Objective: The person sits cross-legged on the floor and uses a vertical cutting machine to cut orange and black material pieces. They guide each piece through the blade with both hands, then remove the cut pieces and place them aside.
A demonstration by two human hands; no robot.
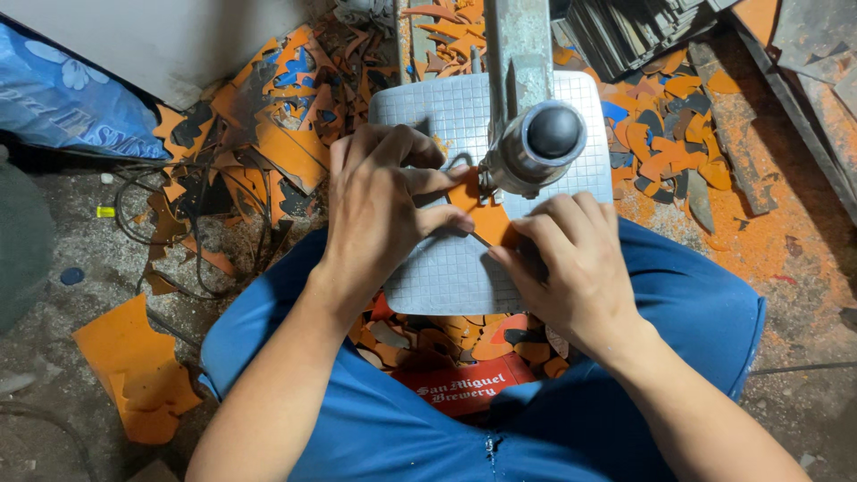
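We see a pale grey work plate [446,268] with a fine square grid, carrying one orange piece [486,219] that lies flat on it beneath the machine head. Around the plate we find a dusty concrete floor [98,268] stained orange at the right. On this floor we note a heap of orange and black offcuts [268,134] at the left, a similar scatter of offcuts [669,147] at the right, a larger orange sheet [134,366] near the lower left, dark cables [170,223], and a stack of dark plates [625,31] at the top.
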